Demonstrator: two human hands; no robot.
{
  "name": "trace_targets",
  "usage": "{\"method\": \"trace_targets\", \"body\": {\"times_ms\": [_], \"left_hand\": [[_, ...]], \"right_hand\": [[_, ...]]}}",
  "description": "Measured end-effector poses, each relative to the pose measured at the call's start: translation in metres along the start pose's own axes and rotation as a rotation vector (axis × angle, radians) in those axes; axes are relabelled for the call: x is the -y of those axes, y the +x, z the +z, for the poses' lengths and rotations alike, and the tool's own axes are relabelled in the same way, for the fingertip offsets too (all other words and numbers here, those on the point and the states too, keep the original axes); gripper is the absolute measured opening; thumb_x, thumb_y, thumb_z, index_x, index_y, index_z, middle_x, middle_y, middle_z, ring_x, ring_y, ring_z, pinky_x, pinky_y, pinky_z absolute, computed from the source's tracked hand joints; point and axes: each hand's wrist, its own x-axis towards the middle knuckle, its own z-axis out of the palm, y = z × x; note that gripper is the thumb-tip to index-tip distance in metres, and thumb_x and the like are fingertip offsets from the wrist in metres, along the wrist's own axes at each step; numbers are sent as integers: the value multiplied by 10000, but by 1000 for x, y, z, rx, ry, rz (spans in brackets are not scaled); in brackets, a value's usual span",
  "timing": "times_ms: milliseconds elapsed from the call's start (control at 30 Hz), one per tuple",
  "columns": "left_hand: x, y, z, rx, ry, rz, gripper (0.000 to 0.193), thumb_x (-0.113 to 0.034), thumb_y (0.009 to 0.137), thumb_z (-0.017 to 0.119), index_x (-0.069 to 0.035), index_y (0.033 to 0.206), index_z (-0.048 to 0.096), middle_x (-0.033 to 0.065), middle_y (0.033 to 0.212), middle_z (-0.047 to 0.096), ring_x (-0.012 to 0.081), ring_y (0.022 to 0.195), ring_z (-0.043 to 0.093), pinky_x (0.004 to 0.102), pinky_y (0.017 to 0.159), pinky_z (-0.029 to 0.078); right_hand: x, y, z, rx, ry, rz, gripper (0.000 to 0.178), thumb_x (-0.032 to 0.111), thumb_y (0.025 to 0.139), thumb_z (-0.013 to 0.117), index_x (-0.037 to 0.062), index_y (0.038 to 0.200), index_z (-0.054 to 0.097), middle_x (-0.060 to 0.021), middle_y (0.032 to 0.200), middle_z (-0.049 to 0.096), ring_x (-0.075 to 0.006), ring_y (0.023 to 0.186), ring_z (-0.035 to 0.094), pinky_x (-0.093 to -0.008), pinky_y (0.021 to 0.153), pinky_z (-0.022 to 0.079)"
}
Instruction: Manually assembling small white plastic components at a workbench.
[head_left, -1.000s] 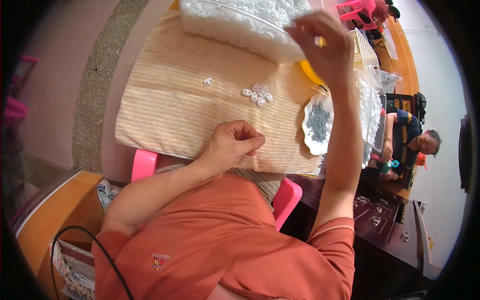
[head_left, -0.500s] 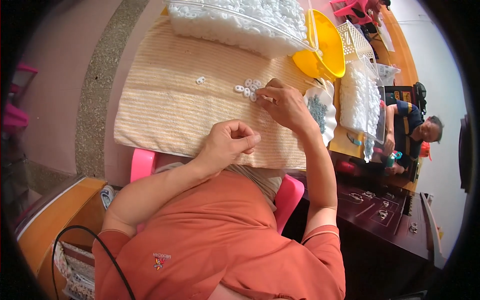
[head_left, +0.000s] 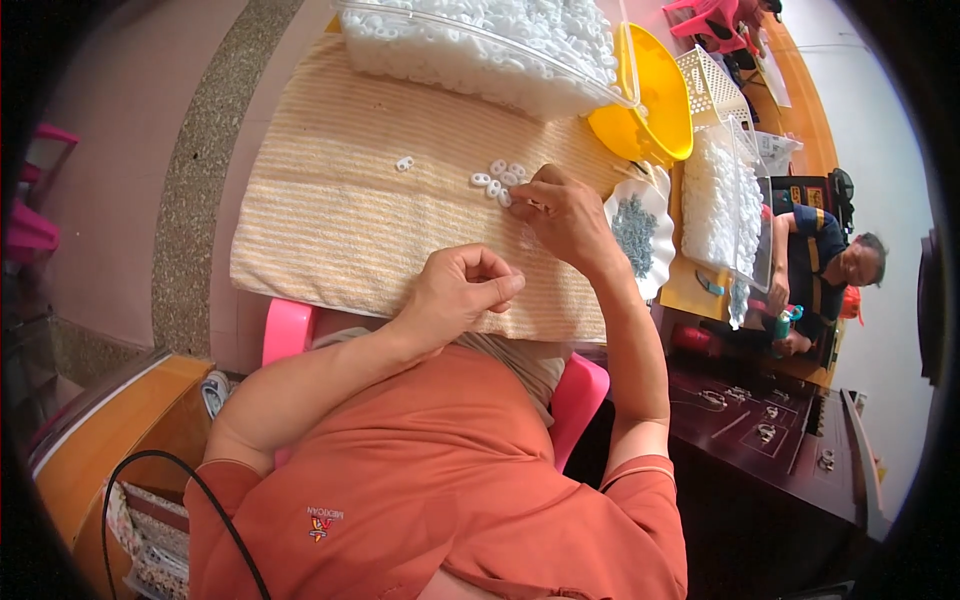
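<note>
On the striped cloth [head_left: 330, 220], several small white plastic pieces [head_left: 496, 187], oval with two holes, lie in a loose cluster. One more white piece [head_left: 404, 163] lies apart to the left. My right hand [head_left: 572, 222] is at the cluster's right side, fingers drawn together, its fingertips against the nearest piece. Closer to my body, my left hand [head_left: 455, 292] hovers over the cloth with thumb and forefinger pinched. Whatever that pinch may hold is too small or hidden to make out. A white wavy-rimmed dish [head_left: 659, 262] with small grey parts [head_left: 634, 233] stands right of my right hand.
A clear bin [head_left: 500, 85] full of white pieces stands at the cloth's far edge, beside a yellow bowl [head_left: 655, 95]. Further right are a perforated cream basket [head_left: 712, 92] and another filled clear bin [head_left: 722, 200]. A co-worker [head_left: 815, 260] sits beyond.
My right hand has moved slightly toward me, and its fingertips sit lower against the cluster. More of the dish shows. My left hand has barely moved.
</note>
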Motion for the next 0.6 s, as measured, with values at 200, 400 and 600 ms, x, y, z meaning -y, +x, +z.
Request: {"method": "trace_targets", "body": {"times_ms": [200, 400, 600], "left_hand": [[0, -1, -2, 17, -7, -43, 131, -130, 879, 705, -28, 895, 625, 38, 897, 649, 68, 721, 590, 198, 642, 504], [-4, -2, 0, 29, -21, -53, 138, -137, 876, 708, -31, 901, 622, 22, 874, 635, 65, 717, 587, 189, 614, 492], [-1, -1, 0, 16, -9, -25, 136, -138, 877, 708, -38, 896, 618, 17, 856, 630, 57, 706, 581, 173, 563, 464]], "right_hand": [[2, 0, 3, 9, 59, 71, 139, 109, 804, 700, 41, 924, 710, -121, 837, 621, -319, 788, 623, -394, 689, 481], [-5, -3, 3, 19, -22, -38, 128, 72, 828, 632, 11, 937, 659, -135, 883, 620, -343, 823, 617, -408, 712, 483], [-2, -11, 4, -64, -69, -74, 120, 45, 823, 608, 4, 934, 623, -133, 895, 626, -344, 817, 622, -408, 703, 492]]}}
